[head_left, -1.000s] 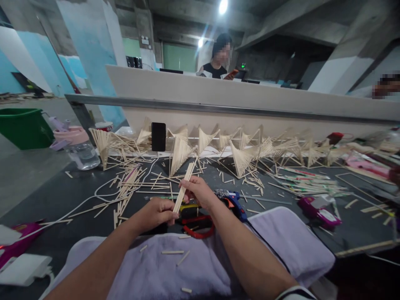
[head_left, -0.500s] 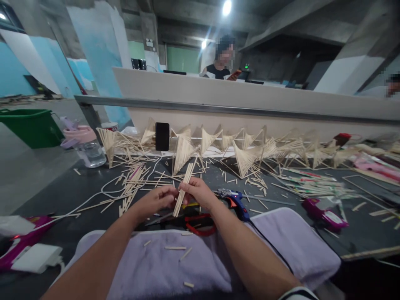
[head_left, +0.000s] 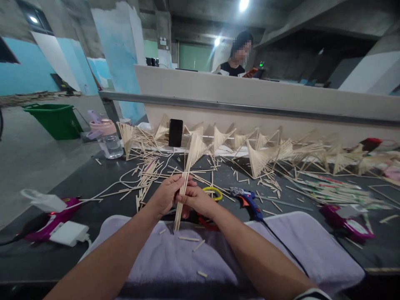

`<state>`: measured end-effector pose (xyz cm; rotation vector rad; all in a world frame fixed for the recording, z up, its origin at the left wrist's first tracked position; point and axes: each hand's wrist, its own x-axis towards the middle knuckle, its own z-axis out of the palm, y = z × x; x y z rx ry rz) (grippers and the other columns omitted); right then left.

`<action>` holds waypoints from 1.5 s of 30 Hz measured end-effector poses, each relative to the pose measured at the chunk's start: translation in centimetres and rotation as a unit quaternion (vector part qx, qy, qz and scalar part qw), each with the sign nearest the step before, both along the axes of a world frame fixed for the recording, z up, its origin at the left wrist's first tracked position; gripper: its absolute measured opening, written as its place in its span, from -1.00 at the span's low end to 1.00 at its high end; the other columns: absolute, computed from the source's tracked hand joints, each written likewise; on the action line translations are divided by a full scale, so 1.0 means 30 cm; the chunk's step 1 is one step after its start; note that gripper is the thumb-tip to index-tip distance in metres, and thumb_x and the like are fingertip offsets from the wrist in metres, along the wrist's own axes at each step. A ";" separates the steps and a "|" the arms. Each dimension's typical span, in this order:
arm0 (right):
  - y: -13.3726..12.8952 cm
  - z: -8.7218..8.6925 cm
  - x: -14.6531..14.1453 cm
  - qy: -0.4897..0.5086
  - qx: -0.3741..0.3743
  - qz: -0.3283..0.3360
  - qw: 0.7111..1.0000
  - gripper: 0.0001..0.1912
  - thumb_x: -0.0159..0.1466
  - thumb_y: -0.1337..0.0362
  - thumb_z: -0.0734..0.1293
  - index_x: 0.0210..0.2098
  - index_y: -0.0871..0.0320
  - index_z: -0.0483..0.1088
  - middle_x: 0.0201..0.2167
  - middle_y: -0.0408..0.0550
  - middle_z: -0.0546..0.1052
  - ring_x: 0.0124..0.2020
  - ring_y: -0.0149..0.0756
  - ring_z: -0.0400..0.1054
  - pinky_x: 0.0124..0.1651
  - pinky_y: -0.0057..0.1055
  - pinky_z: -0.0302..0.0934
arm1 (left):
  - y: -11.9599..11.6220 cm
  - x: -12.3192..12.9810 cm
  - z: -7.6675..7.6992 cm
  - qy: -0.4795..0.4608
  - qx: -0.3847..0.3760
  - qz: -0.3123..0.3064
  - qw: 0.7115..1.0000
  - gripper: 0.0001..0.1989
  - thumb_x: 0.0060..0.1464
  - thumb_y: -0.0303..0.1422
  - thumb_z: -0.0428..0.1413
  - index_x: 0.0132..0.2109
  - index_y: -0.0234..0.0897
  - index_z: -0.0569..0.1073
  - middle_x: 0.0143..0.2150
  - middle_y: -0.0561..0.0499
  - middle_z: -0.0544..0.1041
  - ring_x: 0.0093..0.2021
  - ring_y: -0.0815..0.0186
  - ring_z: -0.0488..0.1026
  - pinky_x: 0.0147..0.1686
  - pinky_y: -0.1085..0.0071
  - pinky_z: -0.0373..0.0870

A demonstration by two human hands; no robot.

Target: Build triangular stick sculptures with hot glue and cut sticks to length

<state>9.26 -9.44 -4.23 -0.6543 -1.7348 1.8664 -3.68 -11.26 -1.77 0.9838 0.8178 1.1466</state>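
Note:
Between my hands a small bundle of thin wooden sticks (head_left: 178, 216) stands nearly upright in the picture. My left hand (head_left: 167, 195) is closed on its upper part, with fingertips against the sticks. Lower down, my right hand (head_left: 198, 201) pinches the same bundle from the right. Under and behind my right hand lie a yellow loop handle (head_left: 215, 192) and a red-handled tool (head_left: 208, 224), both partly hidden. A blue glue gun (head_left: 251, 203) rests to the right. Short stick pieces (head_left: 189, 239) lie on the lavender towel (head_left: 150, 258) below my hands.
Fan-shaped stick models (head_left: 258, 158) line the back, beside a black phone (head_left: 175, 133). Loose sticks (head_left: 146, 179) litter the dark table. A water bottle (head_left: 109, 139) and power strip (head_left: 50, 227) are left; another power strip (head_left: 346, 223) is right. A person (head_left: 234, 62) sits beyond the partition.
My left hand has closed on the upper part of the stick bundle, which now sits lower and more upright. The view has turned left, so the surroundings appear shifted right.

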 end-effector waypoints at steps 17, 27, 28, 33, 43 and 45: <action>-0.028 -0.017 0.000 -0.059 -0.073 0.092 0.991 -0.59 0.11 -0.01 0.26 -0.31 0.25 0.36 -0.54 -0.11 0.46 -0.63 -0.43 0.35 -0.57 -0.50 0.25 | 0.063 -0.109 0.000 -0.065 0.024 0.104 0.992 -0.90 0.01 -0.41 0.08 -0.30 -0.36 0.35 -0.47 -0.03 0.52 -0.38 0.29 0.51 -0.31 0.30 0.45; -0.034 -0.013 0.000 -0.059 -0.155 0.118 0.979 -0.70 0.08 0.13 0.32 -0.34 0.28 0.33 -0.50 -0.01 0.49 -0.53 -0.31 0.43 -0.50 -0.46 0.28 | 0.081 -0.124 -0.010 -0.073 0.028 0.129 0.989 -0.94 0.02 -0.44 0.06 -0.32 -0.37 0.35 -0.49 -0.02 0.51 -0.41 0.30 0.51 -0.31 0.27 0.46; -0.034 -0.015 0.000 -0.059 -0.157 0.117 0.979 -0.71 0.08 0.14 0.32 -0.35 0.28 0.33 -0.51 -0.01 0.48 -0.53 -0.31 0.43 -0.50 -0.46 0.28 | 0.082 -0.125 -0.012 -0.074 0.027 0.125 0.989 -0.93 0.02 -0.44 0.07 -0.31 -0.37 0.35 -0.49 -0.02 0.51 -0.41 0.30 0.51 -0.32 0.27 0.46; -0.034 -0.021 -0.001 -0.053 -0.166 0.119 0.977 -0.74 0.10 0.16 0.31 -0.37 0.27 0.30 -0.51 -0.02 0.48 -0.52 -0.32 0.43 -0.50 -0.46 0.29 | 0.086 -0.127 -0.019 -0.070 0.035 0.125 0.989 -0.91 0.02 -0.42 0.07 -0.30 -0.35 0.35 -0.51 0.01 0.50 -0.43 0.30 0.50 -0.32 0.26 0.46; -0.018 -0.042 0.006 -0.070 -0.168 0.138 0.974 -0.79 0.13 0.22 0.29 -0.31 0.26 0.31 -0.54 -0.04 0.48 -0.54 -0.34 0.43 -0.51 -0.47 0.31 | 0.080 -0.110 -0.011 -0.063 0.034 0.152 0.986 -0.94 0.03 -0.44 0.04 -0.31 -0.36 0.33 -0.53 0.02 0.49 -0.46 0.31 0.50 -0.35 0.28 0.46; -0.014 -0.048 0.008 -0.060 -0.174 0.140 0.973 -0.79 0.12 0.25 0.31 -0.30 0.27 0.33 -0.53 -0.04 0.47 -0.54 -0.35 0.42 -0.49 -0.47 0.32 | 0.081 -0.112 -0.011 -0.063 0.040 0.151 0.986 -0.94 0.03 -0.44 0.05 -0.32 -0.35 0.33 -0.53 0.02 0.49 -0.45 0.31 0.50 -0.35 0.28 0.46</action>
